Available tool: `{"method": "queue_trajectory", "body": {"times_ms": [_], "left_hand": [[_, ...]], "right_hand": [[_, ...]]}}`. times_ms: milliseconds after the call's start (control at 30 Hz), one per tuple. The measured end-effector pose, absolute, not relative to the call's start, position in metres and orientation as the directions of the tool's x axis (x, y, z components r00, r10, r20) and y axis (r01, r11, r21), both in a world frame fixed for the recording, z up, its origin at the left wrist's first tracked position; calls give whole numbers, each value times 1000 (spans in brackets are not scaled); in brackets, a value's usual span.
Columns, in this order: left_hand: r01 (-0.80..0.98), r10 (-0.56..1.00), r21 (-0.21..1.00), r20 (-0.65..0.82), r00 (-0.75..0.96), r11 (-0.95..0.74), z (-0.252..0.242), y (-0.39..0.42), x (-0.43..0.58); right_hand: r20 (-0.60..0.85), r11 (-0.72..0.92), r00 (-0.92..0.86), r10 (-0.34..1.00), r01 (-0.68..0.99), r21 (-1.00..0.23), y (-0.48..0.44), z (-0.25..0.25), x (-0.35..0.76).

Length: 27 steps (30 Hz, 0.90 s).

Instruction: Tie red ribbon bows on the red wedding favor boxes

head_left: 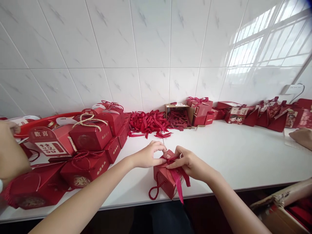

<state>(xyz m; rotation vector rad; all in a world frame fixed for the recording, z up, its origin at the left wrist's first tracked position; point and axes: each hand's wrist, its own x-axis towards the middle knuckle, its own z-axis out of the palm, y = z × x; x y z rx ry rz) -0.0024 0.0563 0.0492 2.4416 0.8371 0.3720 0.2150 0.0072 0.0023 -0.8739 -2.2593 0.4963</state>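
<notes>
A small red gift box (165, 178) stands near the front edge of the white table, a twisted red cord loop hanging from its left side. On its top lies a red ribbon (177, 183), whose tails drape down the front and right side. My left hand (151, 155) comes in from the left, fingers curled and pinching the ribbon at the box top. From the right, my right hand (186, 161) pinches the ribbon between thumb and fingers, a ring on one finger. The fingertips of both hands nearly meet, partly covering the knot area.
Stacked red boxes (90, 135) with cord handles fill the left. A heap of red ribbons (148, 122) and an open carton (179, 117) lie by the wall. More boxes (237, 115) stand back right. Other people's hands (302, 136) show at both edges. A cardboard box (282, 211) sits lower right.
</notes>
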Motion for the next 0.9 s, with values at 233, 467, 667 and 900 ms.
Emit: {"method": "queue_trajectory", "body": {"times_ms": [233,467,667,900], "left_hand": [[457,585,537,87,806,-709,53,59,1],[476,560,446,71,825,-758,56,60,1],[445,557,559,36,830,-699,53,65,-3],[404,576,689,24,817,-602,46,65,-10]], "right_hand": [[459,699,-541,705,422,-577,9,-1,215],[464,694,-534,707,396,-602,9,-4,213],[488,703,-527,696,362,-613,8,-4,208],[480,681,-515,711,330,-654,1,-5,194]]}}
